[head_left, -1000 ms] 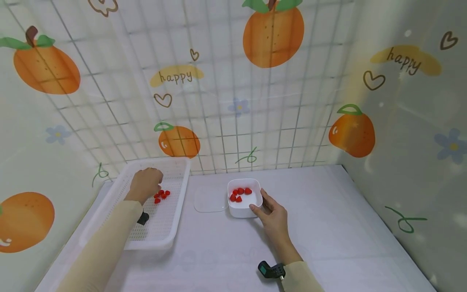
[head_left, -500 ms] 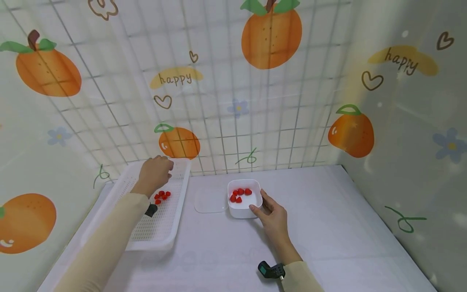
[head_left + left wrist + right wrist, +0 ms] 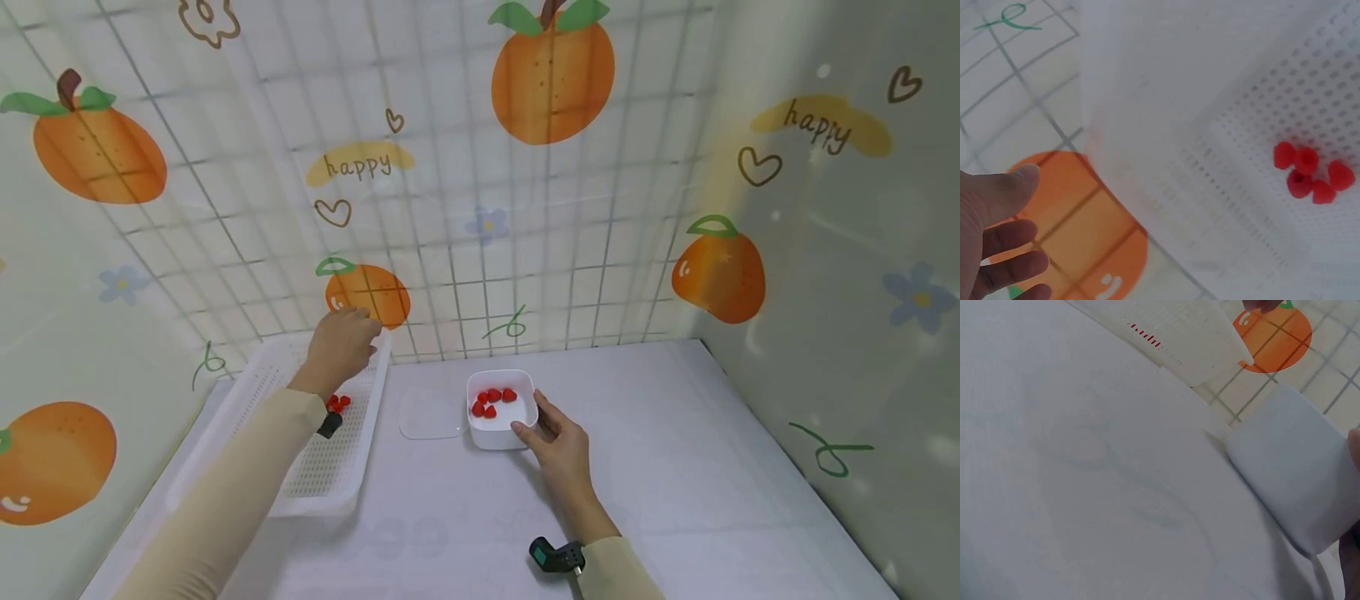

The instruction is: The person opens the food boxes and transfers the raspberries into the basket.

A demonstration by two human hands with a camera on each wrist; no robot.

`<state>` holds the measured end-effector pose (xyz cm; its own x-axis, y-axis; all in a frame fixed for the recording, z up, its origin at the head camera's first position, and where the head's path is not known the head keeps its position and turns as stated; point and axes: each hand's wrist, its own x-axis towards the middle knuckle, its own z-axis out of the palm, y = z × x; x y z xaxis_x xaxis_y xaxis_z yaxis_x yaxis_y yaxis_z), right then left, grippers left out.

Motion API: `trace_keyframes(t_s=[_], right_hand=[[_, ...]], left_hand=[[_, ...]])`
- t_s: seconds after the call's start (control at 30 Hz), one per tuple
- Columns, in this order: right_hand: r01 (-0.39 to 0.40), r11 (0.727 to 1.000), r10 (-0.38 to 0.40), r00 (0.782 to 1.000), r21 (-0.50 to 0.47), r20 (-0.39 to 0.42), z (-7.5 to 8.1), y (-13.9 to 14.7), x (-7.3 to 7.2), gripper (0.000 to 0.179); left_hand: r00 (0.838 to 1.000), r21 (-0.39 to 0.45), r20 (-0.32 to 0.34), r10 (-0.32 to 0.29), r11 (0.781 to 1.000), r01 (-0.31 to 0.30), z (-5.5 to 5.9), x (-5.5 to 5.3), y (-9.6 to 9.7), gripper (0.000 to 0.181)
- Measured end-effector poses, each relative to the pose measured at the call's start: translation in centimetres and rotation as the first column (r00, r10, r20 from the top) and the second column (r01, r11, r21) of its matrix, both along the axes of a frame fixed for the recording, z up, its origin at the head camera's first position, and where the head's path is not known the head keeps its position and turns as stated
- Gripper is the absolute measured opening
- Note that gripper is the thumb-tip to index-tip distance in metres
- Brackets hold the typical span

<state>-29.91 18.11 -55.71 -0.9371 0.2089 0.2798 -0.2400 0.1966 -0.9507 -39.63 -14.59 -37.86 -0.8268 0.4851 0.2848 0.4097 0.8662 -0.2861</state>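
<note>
Grips the near right corner of a white box [image 3: 498, 437] with the right hand [image 3: 561, 450], thumb laid on the near wall and fingers set against the right side. Rests the box on the white-covered table [image 3: 675, 492], upright and uncovered. Inside the box, five red berries [image 3: 493, 395], three in a row towards the far wall and two just in front, gathered mostly to the left. Holds the left hand [image 3: 342, 346] near the far right corner of a long white basket [image 3: 318, 479], wrist bent over; cannot tell its exact height above the rim. Parts the thumb and fingers of that hand, loosely bent, with only backdrop seen between them in the left wrist view. Well apart from those fingers, on the basket's perforated floor, a second cluster [image 3: 1299, 184] of five berries, bunched closely and partly hidden behind the left wrist in the head view. Between basket and box, a clear flat sheet [image 3: 431, 417] with rounded corners, lying on the table just beside the box; cannot tell whether touching. On both arms, beige sleeves [image 3: 240, 483]; at the right wrist, a black device [image 3: 555, 556], and at the left, a similar dark piece [image 3: 330, 425]. Behind everything, a sheer backdrop [image 3: 480, 283] over a grid, printed with oranges [image 3: 552, 83], hearts and the word "happy".
</note>
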Motion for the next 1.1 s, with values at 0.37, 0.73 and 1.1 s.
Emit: trace_keyframes(t_s=[0.37, 0.73, 1.1], right_hand=[[0.004, 1.0, -0.005, 1.0, 0.013, 0.02, 0.2, 0.2, 0.1, 0.074], [-0.004, 1.0, 0.004, 1.0, 0.016, 0.018, 0.2, 0.1, 0.2, 0.074], [-0.014, 1.0, 0.014, 1.0, 0.001, 0.013, 0.3, 0.2, 0.3, 0.073]], left_hand=[[0.997, -0.094, -0.039, -0.07, 0.993, 0.066, 0.3, 0.1, 4.5, 0.02], [0.991, -0.135, -0.033, -0.13, 0.983, 0.124, -1.2, 0.5, 9.2, 0.017], [0.981, -0.179, 0.012, -0.196, 0.964, 0.195, -3.3, 1.6, 13.2, 0.011]])
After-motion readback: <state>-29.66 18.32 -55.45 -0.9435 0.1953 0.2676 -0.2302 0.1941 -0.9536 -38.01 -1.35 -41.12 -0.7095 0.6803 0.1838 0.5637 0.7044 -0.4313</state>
